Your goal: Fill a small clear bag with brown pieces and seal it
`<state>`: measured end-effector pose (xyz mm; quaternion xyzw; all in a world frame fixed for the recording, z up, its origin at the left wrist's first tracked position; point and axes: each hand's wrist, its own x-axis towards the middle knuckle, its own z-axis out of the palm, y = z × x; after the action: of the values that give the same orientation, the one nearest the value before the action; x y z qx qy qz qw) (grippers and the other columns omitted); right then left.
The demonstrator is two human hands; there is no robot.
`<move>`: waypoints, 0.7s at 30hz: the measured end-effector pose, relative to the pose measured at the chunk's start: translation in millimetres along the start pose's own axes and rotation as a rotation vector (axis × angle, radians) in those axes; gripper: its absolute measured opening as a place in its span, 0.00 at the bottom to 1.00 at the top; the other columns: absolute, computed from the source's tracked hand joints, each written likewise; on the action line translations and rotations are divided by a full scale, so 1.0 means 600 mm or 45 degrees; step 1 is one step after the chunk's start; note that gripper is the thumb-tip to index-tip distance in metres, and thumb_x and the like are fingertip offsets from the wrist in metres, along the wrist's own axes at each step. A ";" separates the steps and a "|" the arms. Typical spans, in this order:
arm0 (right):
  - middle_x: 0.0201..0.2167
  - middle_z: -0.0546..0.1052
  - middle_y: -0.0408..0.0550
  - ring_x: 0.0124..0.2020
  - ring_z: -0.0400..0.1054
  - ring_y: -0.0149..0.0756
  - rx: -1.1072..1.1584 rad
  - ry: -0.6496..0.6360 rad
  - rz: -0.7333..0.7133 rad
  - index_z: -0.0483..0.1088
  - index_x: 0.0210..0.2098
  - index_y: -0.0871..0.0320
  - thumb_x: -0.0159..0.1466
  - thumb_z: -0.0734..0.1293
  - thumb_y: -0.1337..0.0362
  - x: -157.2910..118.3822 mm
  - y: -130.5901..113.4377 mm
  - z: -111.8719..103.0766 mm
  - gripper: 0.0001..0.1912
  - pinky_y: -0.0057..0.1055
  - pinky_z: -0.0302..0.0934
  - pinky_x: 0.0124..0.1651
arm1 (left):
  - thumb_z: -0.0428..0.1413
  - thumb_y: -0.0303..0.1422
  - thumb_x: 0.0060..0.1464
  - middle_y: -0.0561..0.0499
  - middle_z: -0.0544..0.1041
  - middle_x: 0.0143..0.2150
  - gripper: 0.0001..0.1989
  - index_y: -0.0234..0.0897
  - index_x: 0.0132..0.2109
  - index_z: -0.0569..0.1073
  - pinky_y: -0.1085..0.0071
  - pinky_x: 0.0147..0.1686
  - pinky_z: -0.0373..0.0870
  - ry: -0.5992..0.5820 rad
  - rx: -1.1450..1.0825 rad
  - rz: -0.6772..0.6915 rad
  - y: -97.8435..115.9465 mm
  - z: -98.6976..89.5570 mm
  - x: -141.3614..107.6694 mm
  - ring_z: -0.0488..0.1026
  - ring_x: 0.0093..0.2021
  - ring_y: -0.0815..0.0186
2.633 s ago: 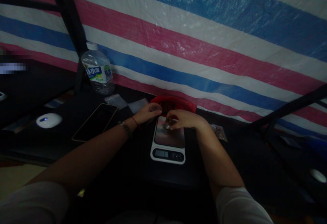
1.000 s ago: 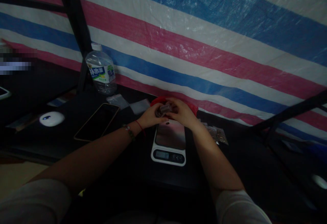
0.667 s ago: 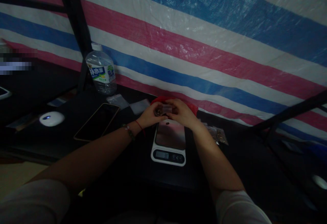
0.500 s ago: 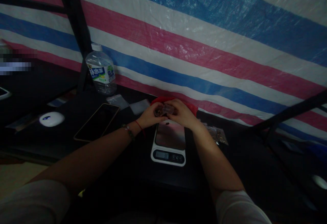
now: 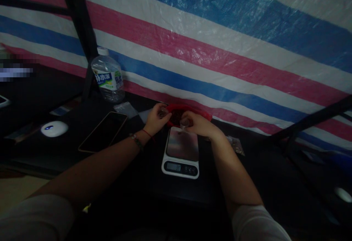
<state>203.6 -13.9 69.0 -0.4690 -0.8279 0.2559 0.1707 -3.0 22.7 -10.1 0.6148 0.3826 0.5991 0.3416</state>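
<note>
Reaching over a dark table [image 5: 132,182], a person in pale short sleeves works at a red bowl [image 5: 189,110] of dark, small pieces that sits against a wall of red, white and blue striped tarpaulin [image 5: 220,50]. The left hand [image 5: 156,118], with a red string and a beaded bracelet at the wrist, has its grip pinched on something small at the bowl's left rim; what it is cannot be made out. The right hand [image 5: 196,123] pinches a small clear bag [image 5: 183,124] just above the far edge of a white kitchen scale [image 5: 180,152], whose lit display is too blurred to read. Left of the scale lie a dark phone [image 5: 103,131] and a white mouse [image 5: 54,128]. Behind them stands a clear water bottle [image 5: 107,75]; its blue and green label carries print that is not legible.
</note>
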 end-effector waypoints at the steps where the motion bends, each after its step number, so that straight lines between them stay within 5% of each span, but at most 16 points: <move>1: 0.39 0.76 0.46 0.37 0.70 0.35 -0.002 -0.097 0.026 0.67 0.48 0.57 0.52 0.69 0.70 -0.001 0.005 -0.001 0.22 0.30 0.62 0.39 | 0.60 0.34 0.47 0.52 0.73 0.35 0.18 0.37 0.45 0.66 0.69 0.37 0.71 0.004 0.013 -0.008 -0.002 0.000 0.001 0.73 0.35 0.66; 4: 0.38 0.76 0.46 0.36 0.70 0.35 -0.051 -0.260 0.024 0.70 0.45 0.58 0.52 0.71 0.68 -0.003 0.012 -0.003 0.20 0.29 0.61 0.38 | 0.60 0.35 0.47 0.52 0.73 0.35 0.19 0.37 0.46 0.67 0.69 0.38 0.70 0.028 0.063 -0.023 -0.011 -0.002 0.004 0.73 0.35 0.66; 10: 0.40 0.76 0.46 0.38 0.69 0.38 -0.211 -0.304 -0.012 0.72 0.43 0.57 0.49 0.74 0.63 0.004 -0.002 0.012 0.21 0.29 0.59 0.37 | 0.61 0.37 0.46 0.53 0.73 0.34 0.20 0.37 0.46 0.68 0.68 0.39 0.69 0.030 0.117 -0.063 -0.016 -0.004 0.007 0.72 0.34 0.66; 17: 0.36 0.76 0.51 0.34 0.69 0.38 -0.370 0.220 0.352 0.68 0.40 0.59 0.53 0.72 0.58 0.012 0.010 0.012 0.18 0.29 0.55 0.31 | 0.61 0.37 0.46 0.52 0.73 0.35 0.20 0.36 0.46 0.68 0.67 0.39 0.70 0.033 0.110 -0.083 -0.021 -0.003 0.009 0.72 0.35 0.65; 21: 0.34 0.76 0.47 0.33 0.68 0.35 -0.319 0.243 0.300 0.68 0.38 0.58 0.53 0.71 0.59 0.005 0.007 -0.006 0.15 0.28 0.55 0.32 | 0.61 0.36 0.45 0.53 0.73 0.34 0.20 0.36 0.46 0.68 0.68 0.38 0.70 0.025 0.080 -0.074 -0.023 -0.003 0.009 0.72 0.34 0.66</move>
<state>206.9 -8.8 69.5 -0.6024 -0.7727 0.1234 0.1574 -5.6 33.8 -19.7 0.6079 0.4223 0.5825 0.3358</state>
